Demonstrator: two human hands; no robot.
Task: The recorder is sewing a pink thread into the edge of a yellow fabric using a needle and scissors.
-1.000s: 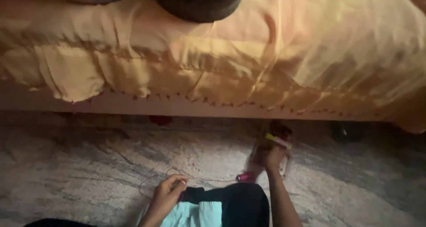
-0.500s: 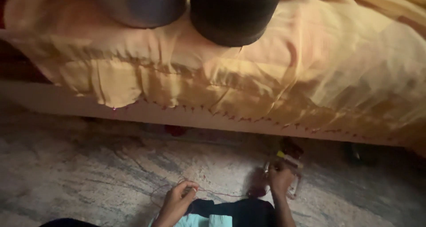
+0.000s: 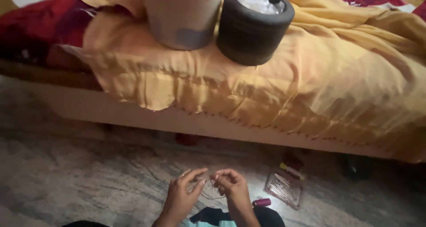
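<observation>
Your left hand (image 3: 181,197) and right hand (image 3: 231,189) meet at about 6 o'clock in the head view, low over the grey stone floor (image 3: 80,182). Both are curled, thumb and forefinger pinched toward each other, fingertips almost touching. A fine thread (image 3: 205,195) seems to sag in a short loop between them, with its long axis running roughly 9 to 3 o'clock. It is too thin and blurred for you to be sure which fingers actually grip it, or whether a needle is there.

Just at 4 o'clock from your right hand lies a small magenta thread spool (image 3: 262,202) on its side, its axis also about 9 to 3. Beside it, further toward 3 o'clock, sits a flat clear rectangular packet (image 3: 284,190), tilted so its long edge runs from 11 to 5 o'clock; thin pale lines show inside. At the packet's 12 o'clock is a small yellow-and-red tube-like item (image 3: 290,170), pointing 10 to 4.

Across the upper half, from 9 to 3 o'clock, a yellow cloth (image 3: 248,94) with a stitched edge hangs over the side of a bed (image 3: 111,109). At 12 o'clock two round upright containers stand on it: a tan one (image 3: 182,18) and, touching it on the 3 o'clock side, a dark one (image 3: 253,27) stuffed with crumpled white plastic. A dark red fabric (image 3: 31,32) lies at 10 o'clock.
</observation>
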